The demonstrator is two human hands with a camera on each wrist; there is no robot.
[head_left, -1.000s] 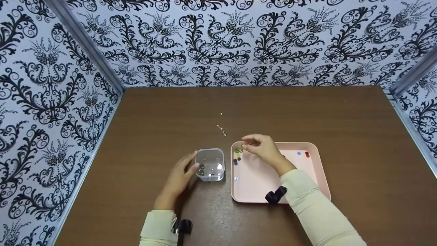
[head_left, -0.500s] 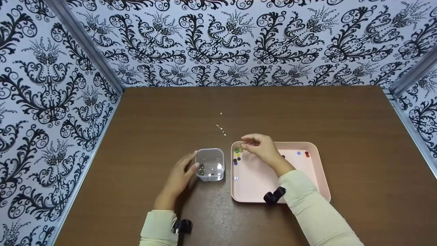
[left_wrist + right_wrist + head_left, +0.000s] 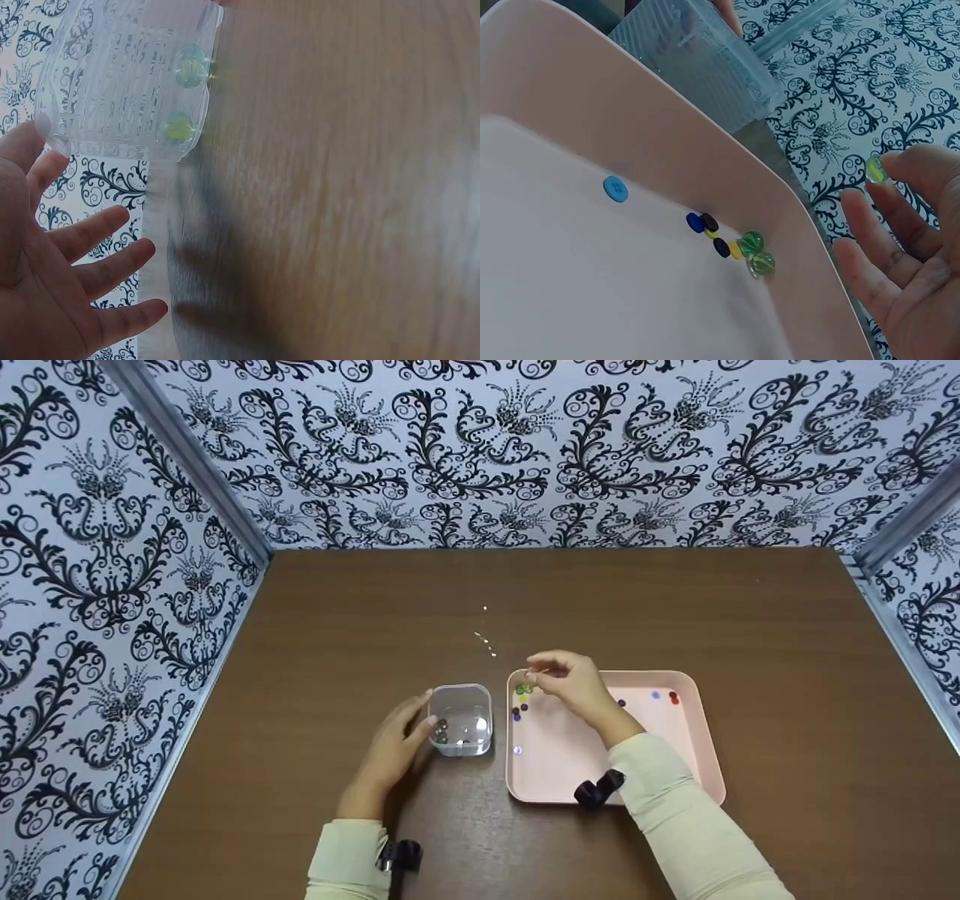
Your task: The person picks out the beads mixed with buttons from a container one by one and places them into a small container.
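Plastic square box (image 3: 120, 97) touches splayed left grip (image 3: 396, 741) while right grip (image 3: 576, 684) pinches glassy marble (image 3: 875, 170).

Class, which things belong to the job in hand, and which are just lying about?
Seemingly part of the job:
right hand, pinching a marble
left hand, touching the clear container
two green marbles in the pink tray

Apparently just lying about:
coloured buttons in the tray
white specks on the table

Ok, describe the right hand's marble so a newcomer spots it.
Find the pink tray, then the right hand at its far left corner. The hand pinches a clear marble with yellow-green inside; unlike the two green marbles lying in that corner, it is held in the air.
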